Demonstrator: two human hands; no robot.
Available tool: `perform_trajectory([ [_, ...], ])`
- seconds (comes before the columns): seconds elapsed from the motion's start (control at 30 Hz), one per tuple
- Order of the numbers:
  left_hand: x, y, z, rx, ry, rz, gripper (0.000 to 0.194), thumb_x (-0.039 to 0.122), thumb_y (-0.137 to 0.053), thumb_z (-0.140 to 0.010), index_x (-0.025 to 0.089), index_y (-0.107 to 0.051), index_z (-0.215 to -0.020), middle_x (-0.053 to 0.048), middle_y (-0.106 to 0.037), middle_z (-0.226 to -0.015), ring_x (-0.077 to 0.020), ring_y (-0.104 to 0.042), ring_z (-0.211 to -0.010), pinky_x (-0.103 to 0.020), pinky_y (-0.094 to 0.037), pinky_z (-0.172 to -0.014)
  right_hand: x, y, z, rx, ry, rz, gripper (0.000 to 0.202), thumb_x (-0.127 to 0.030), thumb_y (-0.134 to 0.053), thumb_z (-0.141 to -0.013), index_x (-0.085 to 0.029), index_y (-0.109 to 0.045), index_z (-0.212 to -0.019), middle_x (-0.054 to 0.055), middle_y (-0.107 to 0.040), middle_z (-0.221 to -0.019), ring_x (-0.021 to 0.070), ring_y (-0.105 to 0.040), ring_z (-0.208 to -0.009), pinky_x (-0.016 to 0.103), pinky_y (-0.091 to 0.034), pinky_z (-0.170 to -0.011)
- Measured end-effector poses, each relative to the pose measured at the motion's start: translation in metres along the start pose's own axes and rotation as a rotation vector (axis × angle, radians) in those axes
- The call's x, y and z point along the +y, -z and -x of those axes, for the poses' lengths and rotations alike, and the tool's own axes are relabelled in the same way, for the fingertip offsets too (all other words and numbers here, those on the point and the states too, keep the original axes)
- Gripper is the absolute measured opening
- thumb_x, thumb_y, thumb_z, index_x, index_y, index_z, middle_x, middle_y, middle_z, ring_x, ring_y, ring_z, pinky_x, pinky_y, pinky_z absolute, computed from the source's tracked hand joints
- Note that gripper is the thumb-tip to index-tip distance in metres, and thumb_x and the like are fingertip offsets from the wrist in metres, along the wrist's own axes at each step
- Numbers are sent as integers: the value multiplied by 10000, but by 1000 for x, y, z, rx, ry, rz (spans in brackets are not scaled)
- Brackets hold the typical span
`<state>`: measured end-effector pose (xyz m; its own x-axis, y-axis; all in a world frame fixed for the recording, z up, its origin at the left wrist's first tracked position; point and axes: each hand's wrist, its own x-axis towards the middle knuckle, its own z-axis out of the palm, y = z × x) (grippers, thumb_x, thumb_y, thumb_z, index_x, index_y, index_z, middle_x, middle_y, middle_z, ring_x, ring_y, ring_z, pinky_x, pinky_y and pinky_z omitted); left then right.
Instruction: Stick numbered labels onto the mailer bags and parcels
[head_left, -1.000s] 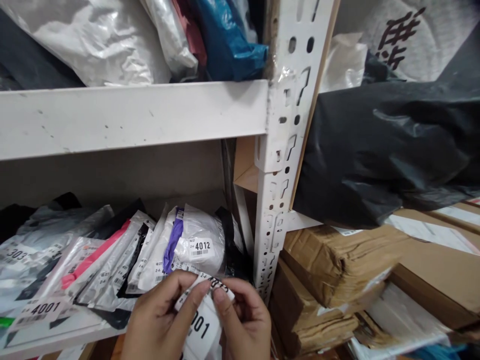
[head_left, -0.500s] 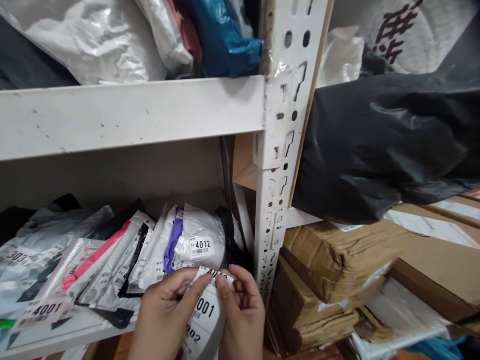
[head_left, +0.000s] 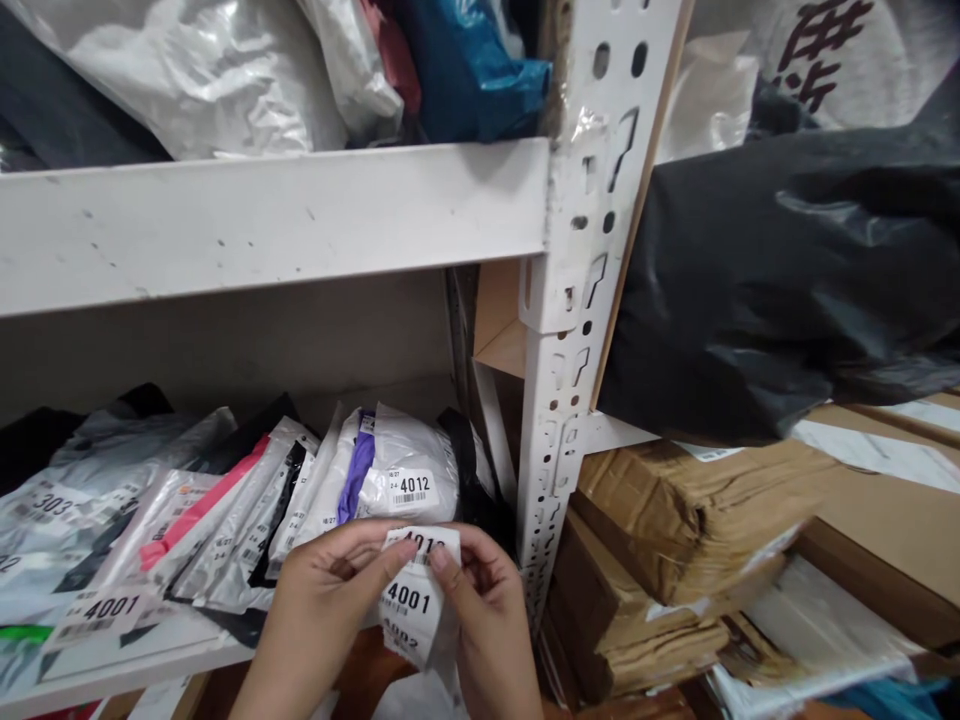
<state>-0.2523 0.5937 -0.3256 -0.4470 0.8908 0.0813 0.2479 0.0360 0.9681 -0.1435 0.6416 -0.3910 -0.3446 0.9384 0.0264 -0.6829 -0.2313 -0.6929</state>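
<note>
Between my two hands is a strip of printed labels (head_left: 409, 600), hanging down with 4001 and 4002 readable and a further number at the top partly under my thumbs. My left hand (head_left: 330, 590) pinches the strip's upper left edge. On its upper right, my right hand (head_left: 484, 600) pinches it too, thumb in front and fingers behind. Just beyond my fingers stands a white plastic parcel (head_left: 416, 455) with a 4012 label (head_left: 412, 487). A purple parcel (head_left: 355, 470) leans against its left side.
Several thin bagged parcels lean in a row on the lower shelf (head_left: 172, 665), one labelled 4001 (head_left: 101, 610). A white perforated post (head_left: 562, 350) rises right of my hands. Right of it are a large black bag (head_left: 765, 290) and cardboard boxes (head_left: 675, 530). Bags fill the upper shelf (head_left: 300, 215).
The label strip now faces me more flatly, so 4001 shows whole. Both hands still pinch its top. The shelf view has shifted slightly right and up.
</note>
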Motion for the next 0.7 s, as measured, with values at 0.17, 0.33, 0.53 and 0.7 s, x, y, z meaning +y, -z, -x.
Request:
perform_trajectory([
  [0.17, -11, -10, 0, 31, 25, 117, 478, 457, -763, -654, 168, -725, -1032, -101, -753, -937, -245, -700, -922, -309, -580, -815, -2, -2, -2, 161, 83, 59, 353, -404, -836, -593, -183, -713, -839, 32, -711, -740, 136, -619, -645, 219, -504, -591],
  [0.33, -13, -16, 1, 80, 37, 202, 520, 486, -772, -640, 150, -725, -1034, -122, -752, -924, -251, -702, -914, -307, -576, -821, 1, -3, -2, 149, 188, 80, 278, -370, -827, -613, -196, -723, -803, 26, -709, -735, 134, -627, -672, 216, -512, -624],
  [0.53, -8, -11, 3, 139, -103, 21, 336, 449, -760, -657, 199, -768, -881, -83, -760, -896, -236, -718, -842, -270, -596, -745, 13, 1, -2, 111, 114, -35, 335, -380, -816, -642, -202, -713, -906, 45, -724, -791, 153, -654, -710, 247, -531, -663],
  [0.7, -1, -18, 15, 172, -387, -242, 206, 423, -681, -740, 231, -751, -711, -27, -751, -750, -180, -698, -683, -221, -577, -633, 21, -8, 9, 318, 346, 27, 274, -419, -798, -659, -197, -673, -760, 8, -634, -679, 135, -589, -616, 228, -479, -566],
])
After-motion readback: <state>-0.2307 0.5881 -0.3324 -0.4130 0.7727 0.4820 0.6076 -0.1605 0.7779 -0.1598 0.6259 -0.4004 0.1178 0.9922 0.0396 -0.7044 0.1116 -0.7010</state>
